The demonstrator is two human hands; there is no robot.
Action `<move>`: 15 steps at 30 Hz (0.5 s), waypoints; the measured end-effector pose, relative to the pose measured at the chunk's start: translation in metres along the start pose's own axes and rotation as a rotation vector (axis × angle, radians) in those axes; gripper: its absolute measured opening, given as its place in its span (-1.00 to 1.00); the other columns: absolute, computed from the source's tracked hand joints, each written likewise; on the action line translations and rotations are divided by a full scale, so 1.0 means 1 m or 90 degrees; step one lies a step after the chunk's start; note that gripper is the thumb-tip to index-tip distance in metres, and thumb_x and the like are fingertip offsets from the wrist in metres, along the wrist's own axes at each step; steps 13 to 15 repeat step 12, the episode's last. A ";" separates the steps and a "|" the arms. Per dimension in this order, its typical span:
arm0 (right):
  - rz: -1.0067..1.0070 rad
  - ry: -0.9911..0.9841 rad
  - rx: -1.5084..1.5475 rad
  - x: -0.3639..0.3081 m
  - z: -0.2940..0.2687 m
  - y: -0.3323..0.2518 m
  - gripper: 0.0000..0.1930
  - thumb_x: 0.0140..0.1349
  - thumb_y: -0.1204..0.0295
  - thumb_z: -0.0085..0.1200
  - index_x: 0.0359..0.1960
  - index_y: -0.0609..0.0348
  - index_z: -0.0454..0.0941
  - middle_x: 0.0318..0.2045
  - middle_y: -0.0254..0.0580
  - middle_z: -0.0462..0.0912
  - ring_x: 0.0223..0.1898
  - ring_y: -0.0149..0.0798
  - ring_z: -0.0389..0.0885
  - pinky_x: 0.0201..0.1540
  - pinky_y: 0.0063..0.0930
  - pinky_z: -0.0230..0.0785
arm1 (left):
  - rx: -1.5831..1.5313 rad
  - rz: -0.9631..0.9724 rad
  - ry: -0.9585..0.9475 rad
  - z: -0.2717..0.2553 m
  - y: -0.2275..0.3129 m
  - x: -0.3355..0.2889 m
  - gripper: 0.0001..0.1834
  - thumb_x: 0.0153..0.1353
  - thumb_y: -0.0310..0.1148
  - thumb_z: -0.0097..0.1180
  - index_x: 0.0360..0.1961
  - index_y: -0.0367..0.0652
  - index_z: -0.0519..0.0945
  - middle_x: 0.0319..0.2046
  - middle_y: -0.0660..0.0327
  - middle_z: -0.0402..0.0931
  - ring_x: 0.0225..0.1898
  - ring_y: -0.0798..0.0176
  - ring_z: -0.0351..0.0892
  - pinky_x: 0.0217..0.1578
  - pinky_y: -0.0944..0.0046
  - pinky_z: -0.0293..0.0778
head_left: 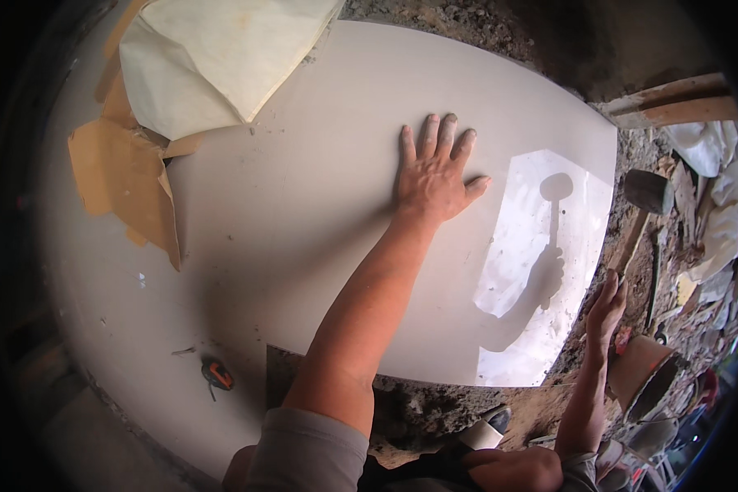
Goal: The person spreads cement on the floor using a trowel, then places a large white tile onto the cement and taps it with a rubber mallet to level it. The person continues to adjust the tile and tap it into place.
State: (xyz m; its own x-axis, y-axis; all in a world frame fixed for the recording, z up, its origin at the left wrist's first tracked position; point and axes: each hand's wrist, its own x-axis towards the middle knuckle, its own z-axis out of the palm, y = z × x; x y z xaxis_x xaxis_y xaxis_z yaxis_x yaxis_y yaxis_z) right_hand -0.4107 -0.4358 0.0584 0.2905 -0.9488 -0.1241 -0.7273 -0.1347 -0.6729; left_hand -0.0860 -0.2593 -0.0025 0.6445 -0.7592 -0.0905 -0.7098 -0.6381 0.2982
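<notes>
My left hand (436, 176) lies flat on a large, pale, glossy tile (328, 164), palm down with fingers and thumb spread. Beyond the tile's right edge, my right hand (607, 303) is wrapped round the wooden handle of a mallet (649, 192). Its dark, blocky head is raised at the upper end, apart from the tile. A bright patch on the tile carries the dark outline of a forearm and mallet. Broken, sandy-looking ground (426, 410) shows below the tile's near edge.
At the upper left, a torn cardboard box (131, 184) sits beside a cream sheet or sack (209, 66). A black and orange tape measure (217, 373) lies at lower left. To the right are a bucket (640, 369), wooden planks (685, 102) and crumpled pale plastic (705, 148) among rubble.
</notes>
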 end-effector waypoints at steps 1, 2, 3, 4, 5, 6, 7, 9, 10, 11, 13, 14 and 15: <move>-0.001 -0.033 0.062 -0.003 -0.003 0.005 -0.60 0.45 0.10 -0.17 -0.29 0.25 0.38 -0.67 -0.41 0.29 -0.65 -0.44 0.26 -0.61 -0.46 0.15 | -0.001 0.003 -0.001 0.001 0.000 -0.001 -0.16 0.24 0.32 -0.19 0.44 0.15 0.07 0.45 0.17 -0.09 0.49 0.07 -0.28 0.41 -0.22 -0.40; -0.043 0.028 -0.021 -0.004 0.010 0.012 -0.60 0.45 0.11 -0.18 -0.28 0.28 0.37 -0.67 -0.35 0.31 -0.62 -0.39 0.29 -0.58 -0.42 0.17 | 0.000 0.002 -0.001 0.002 0.000 -0.003 -0.16 0.23 0.32 -0.18 0.44 0.15 0.07 0.45 0.17 -0.09 0.49 0.07 -0.28 0.41 -0.23 -0.40; -0.106 0.068 -0.071 -0.001 0.019 0.017 -0.59 0.45 0.11 -0.19 -0.27 0.30 0.37 -0.66 -0.30 0.33 -0.60 -0.35 0.31 -0.55 -0.38 0.19 | -0.001 0.001 0.003 0.003 0.000 -0.002 -0.16 0.23 0.32 -0.18 0.44 0.14 0.08 0.45 0.17 -0.08 0.49 0.07 -0.28 0.41 -0.23 -0.39; -0.037 -0.048 -0.189 0.003 0.014 0.016 -0.58 0.46 0.12 -0.21 -0.26 0.32 0.39 -0.63 -0.18 0.37 -0.55 -0.30 0.32 -0.48 -0.31 0.22 | 0.000 -0.001 0.009 0.002 0.000 -0.001 -0.15 0.23 0.32 -0.17 0.44 0.14 0.08 0.45 0.17 -0.08 0.49 0.07 -0.27 0.41 -0.24 -0.39; 0.013 -0.078 -0.182 0.008 0.016 0.013 -0.56 0.46 0.11 -0.22 -0.27 0.34 0.39 -0.61 -0.09 0.39 -0.56 -0.25 0.32 -0.48 -0.24 0.22 | -0.003 -0.002 0.010 0.001 -0.001 -0.001 -0.15 0.23 0.32 -0.17 0.44 0.14 0.08 0.45 0.16 -0.08 0.49 0.06 -0.27 0.41 -0.24 -0.39; -0.095 -0.057 -0.183 0.012 0.011 0.005 -0.56 0.46 0.11 -0.22 -0.28 0.34 0.39 -0.62 -0.12 0.37 -0.57 -0.26 0.31 -0.48 -0.25 0.21 | -0.006 -0.002 0.011 0.001 -0.001 -0.001 -0.15 0.22 0.32 -0.16 0.44 0.14 0.08 0.45 0.16 -0.08 0.49 0.06 -0.27 0.40 -0.25 -0.39; -0.150 -0.017 -0.220 0.020 0.004 -0.008 -0.56 0.46 0.11 -0.22 -0.29 0.33 0.38 -0.64 -0.15 0.35 -0.57 -0.27 0.30 -0.49 -0.27 0.21 | -0.009 -0.007 0.000 0.000 -0.002 0.000 -0.15 0.22 0.32 -0.16 0.44 0.14 0.08 0.45 0.16 -0.08 0.49 0.06 -0.27 0.40 -0.26 -0.39; -0.124 -0.033 -0.099 0.028 0.006 -0.036 -0.60 0.46 0.11 -0.20 -0.29 0.25 0.40 -0.67 -0.28 0.32 -0.62 -0.33 0.32 -0.54 -0.35 0.22 | -0.009 -0.004 0.013 0.000 -0.004 -0.001 -0.15 0.22 0.32 -0.15 0.44 0.15 0.08 0.45 0.16 -0.08 0.49 0.06 -0.27 0.40 -0.27 -0.39; -0.144 -0.014 -0.057 0.031 0.013 -0.052 -0.62 0.46 0.11 -0.19 -0.28 0.23 0.40 -0.67 -0.32 0.31 -0.64 -0.35 0.32 -0.55 -0.37 0.22 | -0.008 -0.005 0.010 0.000 -0.005 -0.002 -0.15 0.22 0.32 -0.15 0.44 0.16 0.08 0.45 0.16 -0.08 0.49 0.06 -0.28 0.40 -0.27 -0.39; -0.186 -0.001 -0.017 0.036 0.026 -0.068 -0.63 0.46 0.11 -0.19 -0.27 0.20 0.40 -0.68 -0.35 0.31 -0.66 -0.37 0.31 -0.56 -0.40 0.22 | -0.001 -0.007 0.006 0.000 -0.005 -0.002 -0.14 0.21 0.33 -0.15 0.44 0.17 0.07 0.45 0.16 -0.09 0.49 0.06 -0.28 0.40 -0.27 -0.37; -0.095 -0.030 0.077 0.042 0.040 -0.086 -0.68 0.45 0.13 -0.15 -0.25 0.15 0.39 -0.68 -0.37 0.32 -0.67 -0.37 0.31 -0.59 -0.41 0.23 | 0.006 -0.007 -0.003 0.000 -0.004 -0.001 -0.14 0.21 0.34 -0.15 0.44 0.18 0.07 0.46 0.17 -0.10 0.49 0.06 -0.29 0.40 -0.28 -0.35; -0.095 -0.030 0.077 0.042 0.040 -0.086 -0.68 0.45 0.13 -0.15 -0.25 0.15 0.39 -0.68 -0.37 0.32 -0.67 -0.37 0.31 -0.59 -0.41 0.23 | 0.006 -0.007 -0.003 0.000 -0.004 -0.001 -0.14 0.21 0.34 -0.15 0.44 0.18 0.07 0.46 0.17 -0.10 0.49 0.06 -0.29 0.40 -0.28 -0.35; -0.095 -0.030 0.077 0.042 0.040 -0.086 -0.68 0.45 0.13 -0.15 -0.25 0.15 0.39 -0.68 -0.37 0.32 -0.67 -0.37 0.31 -0.59 -0.41 0.23 | 0.006 -0.007 -0.003 0.000 -0.004 -0.001 -0.14 0.21 0.34 -0.15 0.44 0.18 0.07 0.46 0.17 -0.10 0.49 0.06 -0.29 0.40 -0.28 -0.35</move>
